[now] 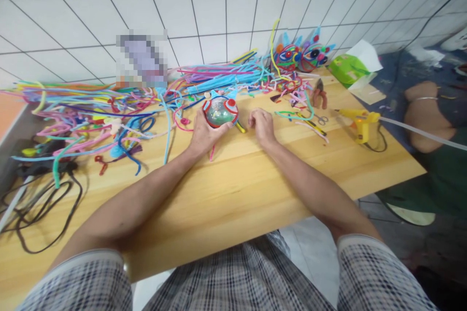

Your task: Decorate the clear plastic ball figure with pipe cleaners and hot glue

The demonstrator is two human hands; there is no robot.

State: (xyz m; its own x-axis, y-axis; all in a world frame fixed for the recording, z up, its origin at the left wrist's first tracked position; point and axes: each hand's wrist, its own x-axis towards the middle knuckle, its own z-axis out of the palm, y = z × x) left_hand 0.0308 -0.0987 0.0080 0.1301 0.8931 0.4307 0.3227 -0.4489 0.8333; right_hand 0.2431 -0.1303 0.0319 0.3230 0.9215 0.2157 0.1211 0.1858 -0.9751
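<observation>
My left hand [204, 133] is wrapped around a see-through ball [220, 112] trimmed with red and light blue pipe cleaners. Two blue pointed ears and a red coiled disc sit on the ball's top. To the right of the ball, my right hand [261, 124] hovers at or rests on the table with its fingers curled in; whatever they may hold is hidden. A short yellow piece [241, 127] lies between the ball and that hand. From under my left hand a pink pipe cleaner [212, 153] sticks out.
Many pipe cleaners [226, 75] lie along the wall. Two finished-looking decorated balls [312, 56] stand at the back right. Pliers [320, 95], scissors [323, 119] and a yellow glue gun [361, 121] lie to the right. Black cables [69, 214] coil at left. Another person's limb [425, 116] shows at far right.
</observation>
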